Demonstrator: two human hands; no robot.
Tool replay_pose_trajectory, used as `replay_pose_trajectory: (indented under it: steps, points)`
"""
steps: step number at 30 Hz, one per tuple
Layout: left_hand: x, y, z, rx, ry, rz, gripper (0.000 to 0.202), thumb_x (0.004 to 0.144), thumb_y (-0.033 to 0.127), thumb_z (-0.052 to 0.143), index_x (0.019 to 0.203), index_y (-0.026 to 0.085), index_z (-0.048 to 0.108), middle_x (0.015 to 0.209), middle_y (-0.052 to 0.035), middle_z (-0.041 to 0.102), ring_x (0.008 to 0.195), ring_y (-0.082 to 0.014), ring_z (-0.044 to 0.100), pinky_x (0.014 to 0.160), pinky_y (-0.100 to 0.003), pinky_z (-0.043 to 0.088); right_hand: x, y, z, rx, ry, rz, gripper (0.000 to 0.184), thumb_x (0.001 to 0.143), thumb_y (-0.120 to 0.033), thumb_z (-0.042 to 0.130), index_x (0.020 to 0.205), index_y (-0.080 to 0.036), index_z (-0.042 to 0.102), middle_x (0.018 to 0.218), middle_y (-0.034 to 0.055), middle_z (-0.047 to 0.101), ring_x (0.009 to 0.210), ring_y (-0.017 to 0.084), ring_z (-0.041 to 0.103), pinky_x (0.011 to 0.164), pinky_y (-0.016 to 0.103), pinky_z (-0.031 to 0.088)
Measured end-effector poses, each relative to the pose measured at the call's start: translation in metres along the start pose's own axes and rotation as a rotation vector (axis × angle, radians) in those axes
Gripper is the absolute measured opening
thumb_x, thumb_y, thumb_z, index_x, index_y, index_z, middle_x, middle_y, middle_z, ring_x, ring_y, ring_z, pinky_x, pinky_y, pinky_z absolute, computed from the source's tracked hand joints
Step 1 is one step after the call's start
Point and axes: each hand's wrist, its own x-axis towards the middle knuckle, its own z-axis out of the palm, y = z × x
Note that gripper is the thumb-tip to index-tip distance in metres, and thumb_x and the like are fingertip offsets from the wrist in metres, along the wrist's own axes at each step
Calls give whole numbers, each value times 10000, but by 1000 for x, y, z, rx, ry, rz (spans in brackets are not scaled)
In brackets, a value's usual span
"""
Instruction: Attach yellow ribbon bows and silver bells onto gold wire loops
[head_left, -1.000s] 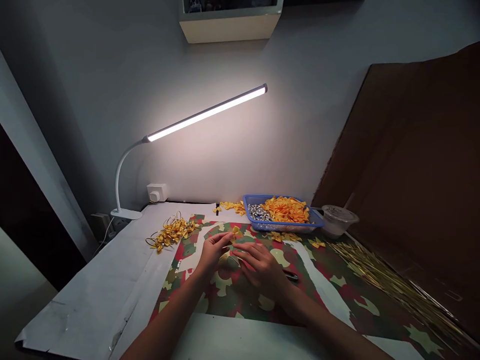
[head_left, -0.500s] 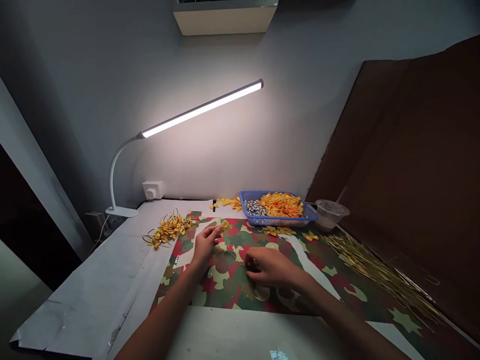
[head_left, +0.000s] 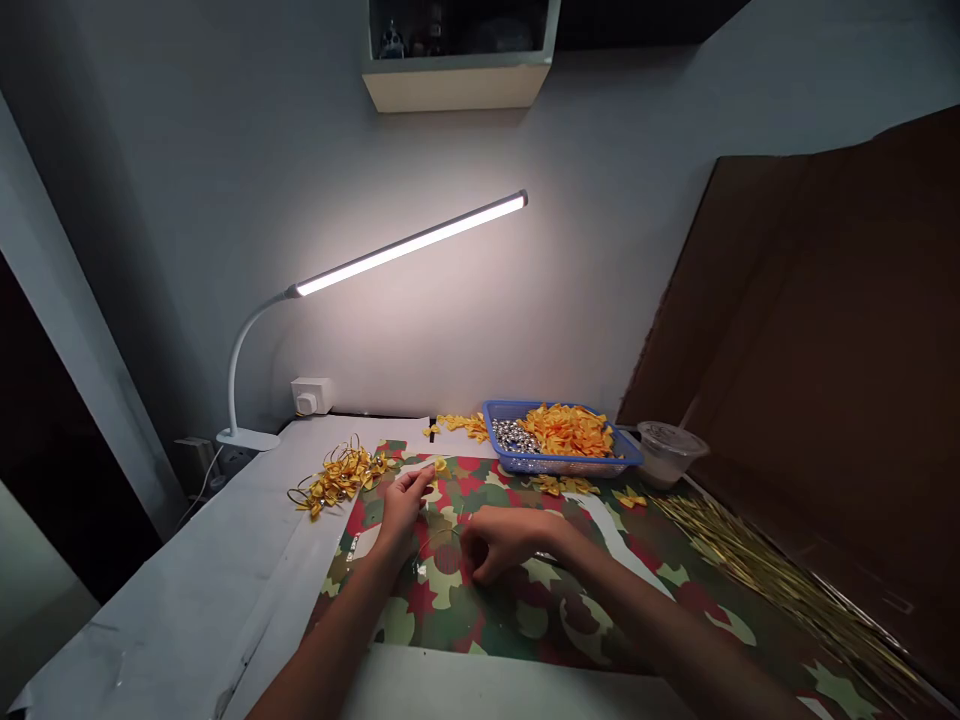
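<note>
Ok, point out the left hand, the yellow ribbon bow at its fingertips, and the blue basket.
Left hand (head_left: 401,505), head view, on the back of the hand.
Yellow ribbon bow (head_left: 440,465), head view, on the ribbon just past the fingertips.
Blue basket (head_left: 559,466), head view, on its front wall.

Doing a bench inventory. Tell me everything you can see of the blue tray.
The blue plastic tray is a shallow rectangular basket with a raised rim and a front wall that looks latticed. It sits at the far edge of the camouflage mat, near the wall. Silver beads lie in its left end, and orange ribbon bows heap up over the rest. Loose bows lie just in front of it. Neither the left hand nor the right hand touches it.
</note>
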Motion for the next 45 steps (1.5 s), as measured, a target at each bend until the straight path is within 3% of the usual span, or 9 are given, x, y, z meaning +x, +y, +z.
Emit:
replay_pose_trajectory:
  steps: [3, 6, 9, 15, 21, 24, 27, 35, 45]
  points:
    - [5, -2, -4, 65, -56, 0, 348, 481, 483, 737, 593, 157, 689, 610, -41, 645, 583, -149, 561, 524, -235, 369, 8, 2, 1, 227, -34, -88, 48, 560, -156, 700, 567, -184, 662, 559, -43, 637, 517, 114, 546, 515, 217, 408]
    - [8, -3, -8, 167, -142, 2, 304, 445, 443, 750, 513, 157, 670, 490, -13, 594, 472, -132, 492, 483, -247, 344, 13, 10, 2, 494, 63, -157, 165, 625, -328, 708, 651, -173, 661, 630, -24, 652, 564, 115, 569, 559, 232, 445]
    - [8, -4, -11, 268, -230, 13, 240, 435, 385, 752, 467, 166, 660, 444, -7, 583, 456, -141, 479, 481, -252, 331, 18, 24, 6, 745, 291, -187, 256, 608, -393, 741, 715, -174, 660, 632, -34, 625, 551, 91, 548, 564, 222, 441]
    - [9, -5, -13, 399, -311, 35, 168, 449, 332, 734, 492, 185, 663, 482, -4, 614, 506, -161, 512, 512, -251, 332, 28, 50, 7, 1098, 739, -190, 313, 554, -365, 789, 795, -201, 676, 676, -19, 650, 576, 107, 595, 572, 235, 491]
    - [10, -5, -15, 475, -322, 40, 169, 506, 351, 707, 512, 185, 673, 482, -9, 610, 458, -152, 482, 476, -254, 311, 6, 72, -42, 1212, 1216, -220, 268, 538, -351, 792, 709, -244, 615, 643, -33, 646, 587, 117, 598, 519, 225, 518]
    - [9, -5, -14, 501, -325, 60, 152, 517, 340, 705, 516, 189, 682, 493, -15, 624, 457, -158, 490, 480, -260, 317, -8, 73, -56, 1162, 1363, -210, 293, 550, -395, 781, 731, -240, 611, 704, -36, 665, 594, 98, 594, 495, 198, 503]
    - [8, -4, -11, 524, -328, 89, 129, 514, 322, 710, 517, 195, 687, 529, -20, 649, 496, -171, 528, 510, -265, 342, -6, 63, -43, 1061, 1362, -165, 314, 569, -418, 768, 783, -228, 640, 764, -28, 682, 627, 93, 601, 503, 188, 489]
    - [7, -3, -11, 585, -342, 120, 119, 536, 314, 694, 538, 198, 671, 541, -13, 649, 488, -156, 517, 497, -259, 354, 27, 37, 27, 639, 1026, -88, 185, 593, -346, 736, 594, -186, 643, 636, 27, 671, 643, 189, 613, 595, 308, 492]
    - [14, -8, -13, 688, -395, 120, 115, 590, 278, 665, 608, 167, 686, 624, -22, 692, 613, -179, 595, 584, -268, 424, 25, 42, 44, 317, 984, -111, 118, 759, -292, 530, 670, -219, 507, 677, 35, 625, 664, 217, 616, 608, 331, 483]
